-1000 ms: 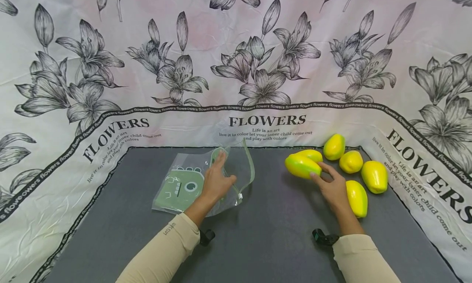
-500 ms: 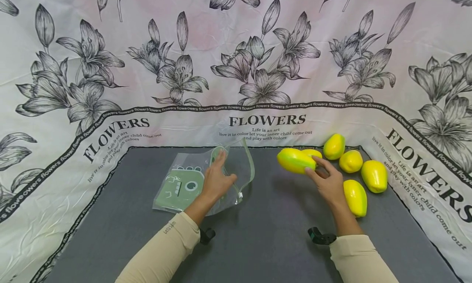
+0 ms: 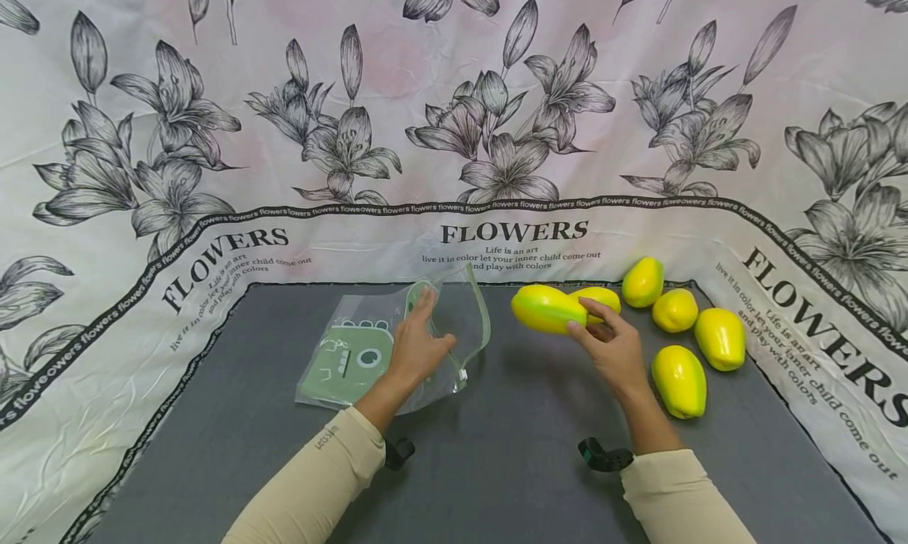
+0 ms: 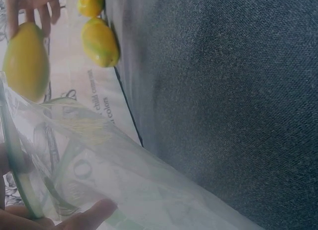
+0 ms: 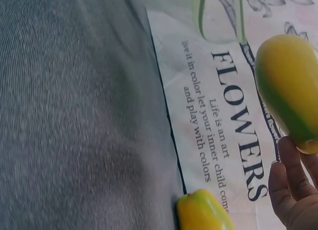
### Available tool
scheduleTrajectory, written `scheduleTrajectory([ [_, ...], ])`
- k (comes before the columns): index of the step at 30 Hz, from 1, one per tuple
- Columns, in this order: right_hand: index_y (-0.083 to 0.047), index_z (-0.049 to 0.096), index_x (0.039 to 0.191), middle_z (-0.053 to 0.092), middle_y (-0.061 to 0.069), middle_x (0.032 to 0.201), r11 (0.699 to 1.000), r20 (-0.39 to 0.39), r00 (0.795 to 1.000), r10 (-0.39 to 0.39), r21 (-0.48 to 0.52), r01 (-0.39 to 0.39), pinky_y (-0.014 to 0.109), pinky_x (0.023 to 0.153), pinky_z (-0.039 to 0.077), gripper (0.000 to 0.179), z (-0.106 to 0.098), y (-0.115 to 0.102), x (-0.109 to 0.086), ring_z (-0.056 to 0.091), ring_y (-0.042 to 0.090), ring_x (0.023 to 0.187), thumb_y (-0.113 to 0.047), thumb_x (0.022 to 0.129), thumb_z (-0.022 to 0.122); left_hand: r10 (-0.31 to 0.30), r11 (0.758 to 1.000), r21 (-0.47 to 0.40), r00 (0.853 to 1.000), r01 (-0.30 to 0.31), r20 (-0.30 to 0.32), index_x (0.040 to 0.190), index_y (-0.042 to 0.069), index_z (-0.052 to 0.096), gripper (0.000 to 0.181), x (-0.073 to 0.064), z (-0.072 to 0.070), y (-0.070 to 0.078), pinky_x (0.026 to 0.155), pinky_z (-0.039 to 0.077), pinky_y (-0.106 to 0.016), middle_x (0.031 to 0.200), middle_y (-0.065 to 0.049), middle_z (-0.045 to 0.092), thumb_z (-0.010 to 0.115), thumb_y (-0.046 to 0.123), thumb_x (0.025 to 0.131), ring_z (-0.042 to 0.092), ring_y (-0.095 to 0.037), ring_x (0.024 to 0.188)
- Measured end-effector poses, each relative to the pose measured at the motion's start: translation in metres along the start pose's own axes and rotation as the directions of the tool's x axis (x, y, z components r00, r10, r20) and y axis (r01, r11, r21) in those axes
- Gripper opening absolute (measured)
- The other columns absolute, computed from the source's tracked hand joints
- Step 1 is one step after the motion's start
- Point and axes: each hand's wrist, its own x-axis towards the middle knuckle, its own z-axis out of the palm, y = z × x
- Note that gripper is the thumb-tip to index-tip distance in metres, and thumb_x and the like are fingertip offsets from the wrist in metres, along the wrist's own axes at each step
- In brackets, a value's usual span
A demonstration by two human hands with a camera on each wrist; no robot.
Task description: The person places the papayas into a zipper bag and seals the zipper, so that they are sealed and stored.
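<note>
My right hand [image 3: 610,343] holds a yellow-green toy mango [image 3: 546,307] by its right end, raised above the table. In the right wrist view the fingers [image 5: 293,175] grip the lower end of that mango [image 5: 285,81]. Farther left, my left hand [image 3: 414,347] holds a clear zip bag [image 3: 471,315] with a green edge and a green cartoon face on it. The mouth of the bag gapes toward the right. Through the plastic in the left wrist view, the thumb [image 4: 97,212] shows near the green edge. Another mango [image 3: 599,298] lies behind the right hand.
Several more mangoes lie at the right of the grey table [image 3: 511,465], including a near one [image 3: 679,381] and one by the back edge [image 3: 643,282]. A flower-printed cloth [image 3: 514,244] hangs behind the table and along its sides.
My right hand has carried the mango left toward the bag's mouth, uncovering more of the mangoes behind and beside it. The left hand and the bag have stayed nearly still.
</note>
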Motion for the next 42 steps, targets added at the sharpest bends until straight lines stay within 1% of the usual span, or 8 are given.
scheduleTrajectory([
  [9,0.005,0.055,0.131,0.055,0.021,0.125,0.998,0.030,0.999,-0.038,0.045,0.037,0.020,0.079,0.052,0.047,0.015,-0.003,0.000,0.060,0.032,0.105,-0.011,0.090,0.069,0.012,1.000,0.007,1.000,-0.012,-0.006,0.146,0.000,0.037,0.082,0.000,0.000,0.000,0.084,0.047,-0.042,0.155,-0.010,0.028,0.067,0.008,0.071,0.034,-0.034,0.135],
  [16,0.006,0.055,0.131,0.054,0.020,0.126,0.994,0.079,0.996,-0.051,0.104,0.043,0.023,0.079,0.053,0.047,0.030,-0.007,0.001,0.062,0.020,0.100,-0.006,0.089,0.069,0.008,1.000,0.003,1.000,-0.008,-0.001,0.146,0.001,0.038,0.080,-0.001,0.000,0.001,0.082,0.048,-0.042,0.155,-0.010,0.028,0.067,0.008,0.072,0.034,-0.033,0.135],
  [19,0.007,0.055,0.130,0.054,0.020,0.126,0.993,0.092,0.994,-0.065,0.107,0.055,0.023,0.078,0.053,0.046,0.036,-0.009,0.001,0.062,0.023,0.099,-0.004,0.088,0.069,0.004,1.000,-0.001,1.000,-0.004,0.002,0.147,0.002,0.038,0.080,-0.001,0.001,0.002,0.085,0.048,-0.043,0.155,-0.009,0.028,0.067,0.008,0.072,0.033,-0.033,0.135],
  [23,0.009,0.054,0.130,0.054,0.022,0.125,0.992,0.117,0.989,-0.085,0.100,0.074,0.023,0.077,0.053,0.045,0.043,-0.011,0.001,0.060,0.037,0.101,-0.003,0.089,0.068,-0.002,1.000,0.006,1.000,0.002,0.005,0.148,0.003,0.037,0.080,-0.001,0.001,0.002,0.082,0.047,-0.041,0.156,-0.005,0.026,0.066,0.008,0.073,0.035,-0.033,0.134],
  [26,0.009,0.054,0.130,0.056,0.023,0.123,0.991,0.133,0.986,-0.096,0.103,0.082,0.024,0.076,0.053,0.045,0.048,-0.012,0.000,0.059,0.042,0.101,-0.002,0.088,0.068,-0.001,1.000,0.008,1.000,0.001,0.004,0.148,0.004,0.037,0.080,-0.001,0.000,0.002,0.073,0.047,-0.038,0.156,-0.003,0.025,0.066,0.008,0.073,0.039,-0.032,0.132],
  [29,0.009,0.054,0.130,0.057,0.024,0.122,0.989,0.150,0.982,-0.114,0.107,0.098,0.024,0.076,0.053,0.045,0.053,-0.013,-0.001,0.059,0.044,0.101,-0.001,0.088,0.068,0.007,1.000,0.008,1.000,-0.007,0.000,0.147,0.003,0.038,0.079,-0.001,0.000,0.003,0.066,0.046,-0.036,0.156,-0.005,0.026,0.066,0.008,0.073,0.043,-0.032,0.129],
  [34,0.010,0.053,0.129,0.058,0.026,0.120,0.985,0.173,0.974,-0.143,0.120,0.123,0.024,0.075,0.053,0.045,0.060,-0.011,-0.002,0.059,0.046,0.100,0.001,0.087,0.068,0.015,1.000,0.006,1.000,-0.015,0.002,0.147,0.002,0.037,0.080,-0.001,0.000,0.005,0.068,0.046,-0.035,0.156,-0.005,0.025,0.066,0.009,0.073,0.038,-0.032,0.133],
  [42,0.009,0.056,0.128,0.058,0.024,0.120,0.983,0.175,0.970,-0.170,0.103,0.153,0.031,0.078,0.055,0.045,0.068,-0.012,-0.001,0.062,0.042,0.098,0.000,0.087,0.070,0.023,1.000,0.015,1.000,-0.023,0.004,0.148,0.003,0.036,0.079,-0.001,-0.002,0.007,0.053,0.042,-0.031,0.156,-0.005,0.024,0.065,0.010,0.074,0.047,-0.033,0.123],
])
